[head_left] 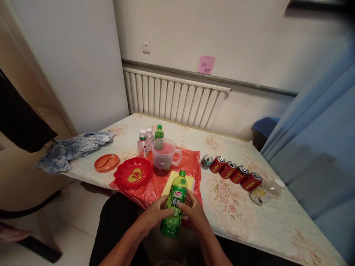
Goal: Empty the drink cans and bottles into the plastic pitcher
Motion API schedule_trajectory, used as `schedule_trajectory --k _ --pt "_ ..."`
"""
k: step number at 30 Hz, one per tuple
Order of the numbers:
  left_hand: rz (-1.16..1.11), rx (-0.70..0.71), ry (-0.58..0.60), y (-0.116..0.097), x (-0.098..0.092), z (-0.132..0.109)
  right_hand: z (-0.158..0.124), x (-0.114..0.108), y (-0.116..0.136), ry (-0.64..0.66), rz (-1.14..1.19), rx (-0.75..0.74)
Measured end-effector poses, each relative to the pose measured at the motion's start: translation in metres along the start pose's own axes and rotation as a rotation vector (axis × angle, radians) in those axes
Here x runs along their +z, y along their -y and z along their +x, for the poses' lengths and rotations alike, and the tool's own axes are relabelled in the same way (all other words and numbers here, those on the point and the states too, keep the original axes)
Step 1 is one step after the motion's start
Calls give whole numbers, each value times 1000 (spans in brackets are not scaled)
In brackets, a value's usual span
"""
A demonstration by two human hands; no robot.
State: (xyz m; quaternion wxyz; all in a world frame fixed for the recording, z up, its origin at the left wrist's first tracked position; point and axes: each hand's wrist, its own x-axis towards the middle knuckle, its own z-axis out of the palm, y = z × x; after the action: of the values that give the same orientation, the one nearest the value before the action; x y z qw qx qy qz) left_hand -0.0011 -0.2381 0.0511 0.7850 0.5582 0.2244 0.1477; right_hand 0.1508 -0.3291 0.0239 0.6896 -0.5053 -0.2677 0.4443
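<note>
Both hands hold a green tea bottle [174,221] at the table's front edge, its capped top leaning slightly away from me. My left hand [155,213] grips its left side with the thumb across the label. From the right, my right hand [195,208] wraps the bottle, thumb on the label too. Behind the bottle lies a yellow pad [168,181], partly hidden, on a red plastic bag [194,157]. A clear measuring jug [163,157] stands on the bag just beyond. To its left sits a red scalloped plate [120,177] with a gold heart print.
Several red cans [228,170] and a small teal can [206,162] stand in a row at right, ending near a clear plastic bottle [262,194]. Small bottles [142,146] and another green bottle [159,133] stand behind the jug. An orange lid [107,163] lies left.
</note>
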Motion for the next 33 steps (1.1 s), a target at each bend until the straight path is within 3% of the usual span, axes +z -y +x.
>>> schedule_trajectory --k 10,17,24,33 --pt "73 72 7 15 0 3 0 1 -3 -16 -9 0" --pt "243 93 -94 23 0 7 -1 0 -3 -27 -8 3" --pt "338 87 -231 20 5 8 -1 2 -7 -35 -25 -7" --pt "328 128 -327 6 16 11 -2 1 -17 -44 -44 -11"
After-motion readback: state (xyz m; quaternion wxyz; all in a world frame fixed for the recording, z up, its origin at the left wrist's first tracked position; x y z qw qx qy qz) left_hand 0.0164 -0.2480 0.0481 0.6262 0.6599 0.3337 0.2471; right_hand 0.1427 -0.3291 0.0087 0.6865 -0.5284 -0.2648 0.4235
